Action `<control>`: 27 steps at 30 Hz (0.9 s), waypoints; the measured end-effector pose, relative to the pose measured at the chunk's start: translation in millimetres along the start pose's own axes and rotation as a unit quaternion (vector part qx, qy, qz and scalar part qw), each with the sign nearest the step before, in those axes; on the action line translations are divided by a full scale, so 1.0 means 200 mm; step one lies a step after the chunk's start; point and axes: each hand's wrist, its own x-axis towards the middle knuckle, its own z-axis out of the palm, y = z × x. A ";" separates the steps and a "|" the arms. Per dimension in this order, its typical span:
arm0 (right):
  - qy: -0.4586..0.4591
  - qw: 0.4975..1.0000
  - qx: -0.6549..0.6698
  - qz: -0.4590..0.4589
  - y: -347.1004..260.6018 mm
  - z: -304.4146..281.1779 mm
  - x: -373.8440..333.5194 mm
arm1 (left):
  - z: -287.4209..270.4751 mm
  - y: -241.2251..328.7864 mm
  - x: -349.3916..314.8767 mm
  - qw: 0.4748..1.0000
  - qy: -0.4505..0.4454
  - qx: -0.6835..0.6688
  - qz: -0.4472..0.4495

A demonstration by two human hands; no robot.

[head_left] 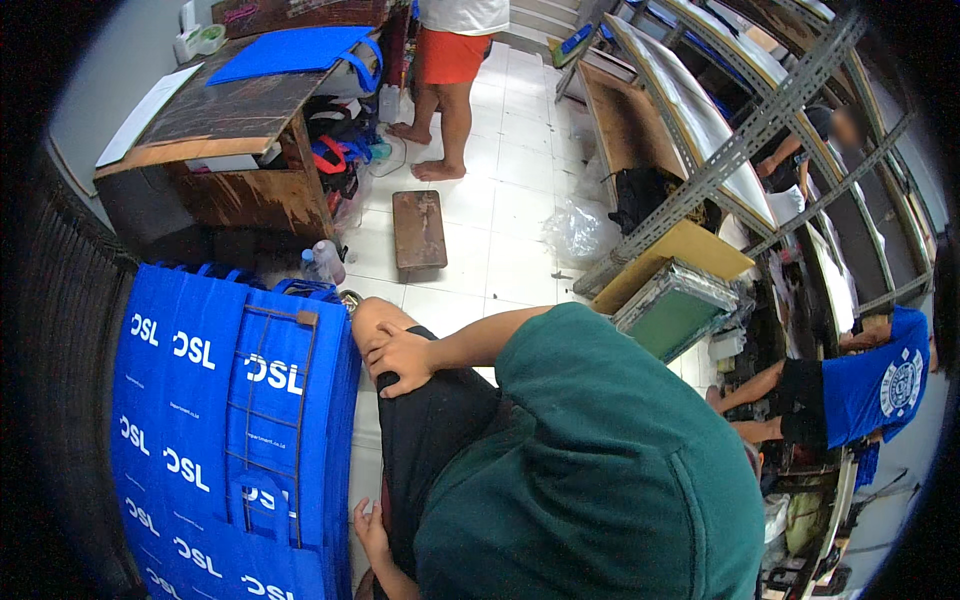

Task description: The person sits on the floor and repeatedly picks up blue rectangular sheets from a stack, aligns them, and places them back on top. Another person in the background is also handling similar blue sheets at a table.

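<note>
My right hand (400, 360) rests palm down on my knee, its fingers spread over the edge of the black shorts (435, 400); it holds nothing. Lower down, my left hand (372, 535) hangs beside the stack with its fingers loosely apart and nothing visible in them. In front of me stands a tall stack of blue fabric bags (185, 420) with white printing, the handles poking out at its far edge. A thin, rusty wire grid frame (265, 465) lies on top of the stack, near its right side. Neither hand touches the bags or the frame.
A worn wooden table (265, 85) at the far left carries another blue bag (290, 52). On the tiled floor are a low wooden stool (418, 230), bottles (325, 262) and clear plastic (580, 230). Metal shelving (740, 150) stands right. Other people stand ahead and at the right.
</note>
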 end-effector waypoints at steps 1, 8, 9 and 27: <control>-0.004 1.000 -0.001 0.004 0.01 0.00 0.00 | -0.01 -0.01 0.01 1.000 0.002 -0.011 -0.009; -0.002 1.000 -0.007 0.006 0.00 -0.01 -0.02 | 0.01 -0.01 -0.01 0.999 0.007 -0.051 0.004; -0.002 1.000 -0.010 0.005 0.00 -0.02 -0.02 | 0.01 0.00 -0.02 0.999 0.013 -0.045 0.011; -0.033 0.999 0.011 0.019 0.00 -0.04 -0.02 | 0.01 -0.02 -0.04 0.997 0.045 -0.059 -0.017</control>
